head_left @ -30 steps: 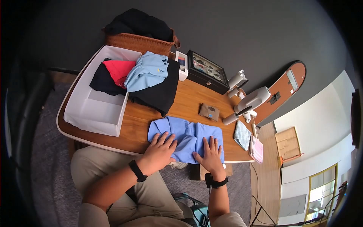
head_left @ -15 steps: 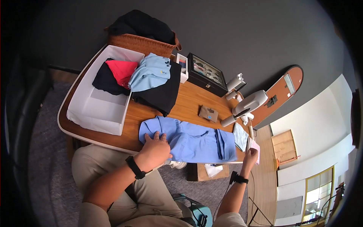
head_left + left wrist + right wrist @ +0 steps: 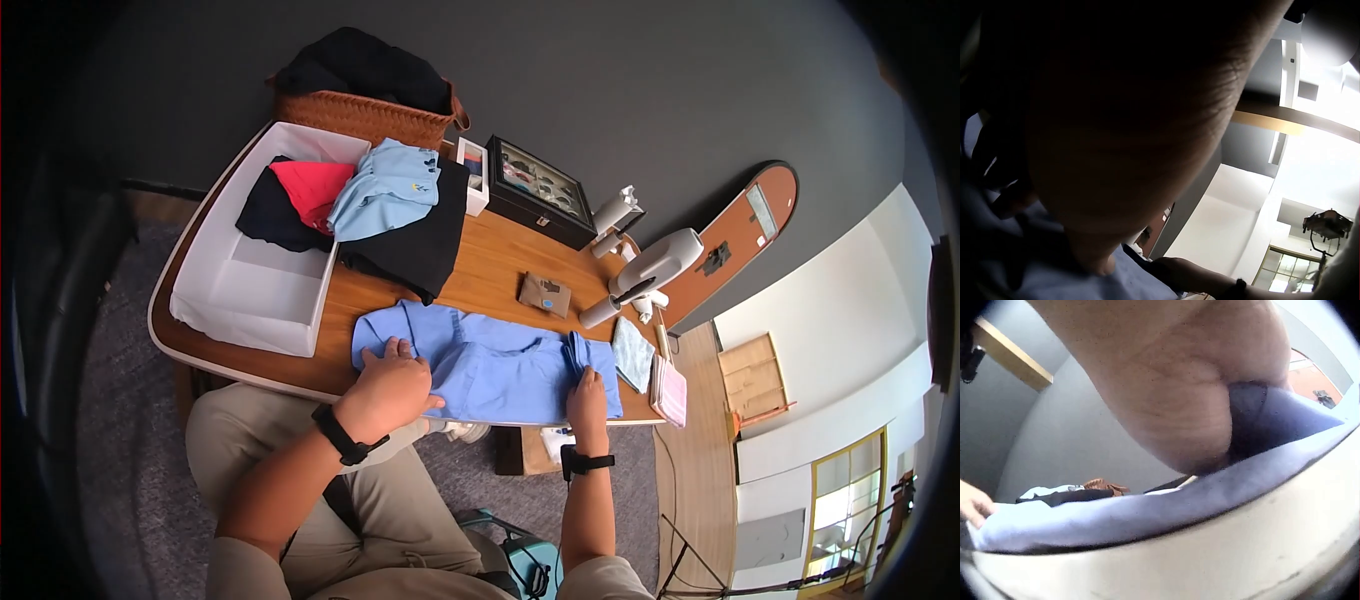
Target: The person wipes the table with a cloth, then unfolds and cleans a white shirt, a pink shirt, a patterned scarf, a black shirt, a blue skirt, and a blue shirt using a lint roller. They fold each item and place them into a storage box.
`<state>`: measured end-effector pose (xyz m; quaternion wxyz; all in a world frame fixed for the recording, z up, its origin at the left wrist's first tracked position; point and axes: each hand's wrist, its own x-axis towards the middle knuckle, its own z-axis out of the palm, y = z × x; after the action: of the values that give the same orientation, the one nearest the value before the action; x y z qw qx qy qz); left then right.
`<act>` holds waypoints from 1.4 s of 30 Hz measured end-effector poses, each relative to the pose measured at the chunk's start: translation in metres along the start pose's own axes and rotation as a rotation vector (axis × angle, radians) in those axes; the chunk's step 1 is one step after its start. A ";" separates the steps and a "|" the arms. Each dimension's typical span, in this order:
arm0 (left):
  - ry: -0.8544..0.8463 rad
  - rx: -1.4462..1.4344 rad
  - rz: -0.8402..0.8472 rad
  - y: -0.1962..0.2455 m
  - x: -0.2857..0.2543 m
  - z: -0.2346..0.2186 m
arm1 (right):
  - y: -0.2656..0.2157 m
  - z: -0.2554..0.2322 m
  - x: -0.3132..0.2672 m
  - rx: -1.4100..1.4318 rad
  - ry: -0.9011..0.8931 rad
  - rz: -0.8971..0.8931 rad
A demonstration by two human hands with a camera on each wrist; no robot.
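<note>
Blue cloth (image 3: 490, 375) lies folded lengthwise along the front edge of the table, its right part doubled over. On its left end rests my left hand (image 3: 385, 388), fingers spread on the fabric. My right hand (image 3: 588, 402) pinches a raised fold of the cloth near the right end. The right wrist view has the blue fabric (image 3: 1260, 419) gathered at that hand (image 3: 1179, 394), fingertips hidden behind the palm. In the left wrist view the palm (image 3: 1122, 144) is dark above the blue cloth (image 3: 1129, 278).
A white bin (image 3: 250, 300) stands left with dark and red clothes; a light blue garment (image 3: 390, 190) and black cloth (image 3: 440, 240) lie beside it. Behind are a woven basket (image 3: 360, 112) and black display case (image 3: 540, 195). Right lie a brown packet (image 3: 545, 295) and pink cloth (image 3: 670, 390).
My right hand has come back left from the cloth's right end and now pinches a fold. The left hand has shifted slightly left. Earlier the cloth was more bunched.
</note>
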<state>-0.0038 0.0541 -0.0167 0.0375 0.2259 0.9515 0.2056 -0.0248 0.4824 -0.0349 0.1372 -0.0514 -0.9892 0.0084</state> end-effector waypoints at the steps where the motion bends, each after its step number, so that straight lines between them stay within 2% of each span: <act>1: -0.058 0.005 -0.036 0.005 -0.002 -0.010 | -0.004 -0.005 0.000 -0.003 -0.001 0.001; 3: -0.113 0.010 -0.070 0.009 -0.005 -0.020 | -0.012 -0.015 0.001 0.035 -0.050 0.013; 4: -0.125 0.061 -0.142 0.009 -0.007 -0.021 | -0.015 -0.022 -0.001 0.032 -0.050 0.014; 6: -0.136 0.111 -0.217 0.006 -0.008 -0.020 | -0.022 -0.040 -0.006 0.227 0.030 -0.076; 7: -0.129 0.133 -0.267 0.001 -0.008 -0.018 | -0.026 -0.053 -0.007 0.227 0.029 -0.077; 9: -0.122 0.159 -0.319 -0.005 -0.008 -0.017 | -0.023 -0.079 -0.005 0.449 0.043 -0.053; 11: -0.121 0.138 -0.338 -0.008 -0.007 -0.018 | 0.033 -0.081 0.012 0.351 0.190 -0.059; 13: -0.139 0.131 -0.342 -0.008 -0.007 -0.020 | 0.058 -0.119 0.030 0.261 0.183 0.081; 14: -0.148 0.129 -0.338 -0.008 -0.007 -0.020 | 0.085 -0.123 0.037 0.130 0.234 0.138; 15: -0.156 0.127 -0.333 -0.007 -0.006 -0.019 | 0.121 -0.116 0.049 -0.002 0.285 0.195; 16: -0.148 0.138 -0.340 -0.006 -0.007 -0.017 | 0.171 -0.096 0.054 -0.168 0.407 0.199; 17: -0.139 0.143 -0.347 -0.006 -0.006 -0.018 | 0.182 -0.098 0.051 -0.342 0.368 0.232; 19: -0.147 0.124 -0.356 -0.008 -0.005 -0.022 | 0.187 -0.092 0.046 -0.237 0.380 0.224; 21: -0.169 0.103 -0.359 -0.010 -0.005 -0.020 | 0.172 -0.079 0.035 -0.023 0.370 0.037; 22: -0.122 0.131 -0.334 -0.013 -0.006 -0.015 | 0.163 -0.076 0.034 -0.043 0.164 0.105; 23: -0.101 0.148 -0.317 -0.013 -0.008 -0.011 | 0.151 -0.065 0.025 -0.009 0.166 0.096; 25: 0.004 0.202 -0.293 -0.012 -0.013 -0.001 | 0.132 -0.039 0.016 0.116 0.199 -0.065; 27: 0.084 0.243 -0.285 -0.009 -0.014 -0.006 | 0.088 -0.038 0.007 0.192 0.133 -0.108; 30: -0.056 0.126 -0.259 -0.003 -0.014 -0.023 | 0.072 -0.019 0.007 0.264 0.028 -0.167; 32: 0.157 0.191 -0.126 -0.003 -0.015 -0.013 | 0.054 -0.017 0.011 0.264 -0.035 -0.224; 33: 0.154 0.191 -0.127 -0.003 -0.015 -0.010 | 0.043 -0.020 0.012 0.265 -0.037 -0.224; 35: 0.359 0.283 -0.022 -0.003 -0.014 -0.006 | 0.014 -0.031 0.017 0.374 -0.073 -0.230; 39: 0.308 0.130 -0.035 0.005 -0.011 -0.020 | -0.037 -0.044 0.034 0.522 -0.161 -0.333; 42: 0.236 -0.023 0.043 0.005 -0.007 -0.025 | -0.069 -0.043 0.043 0.540 -0.241 -0.416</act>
<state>-0.0002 0.0456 0.0078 -0.0764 0.2200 0.9418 0.2425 -0.0615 0.4183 0.0204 0.0271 0.1906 -0.9496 0.2475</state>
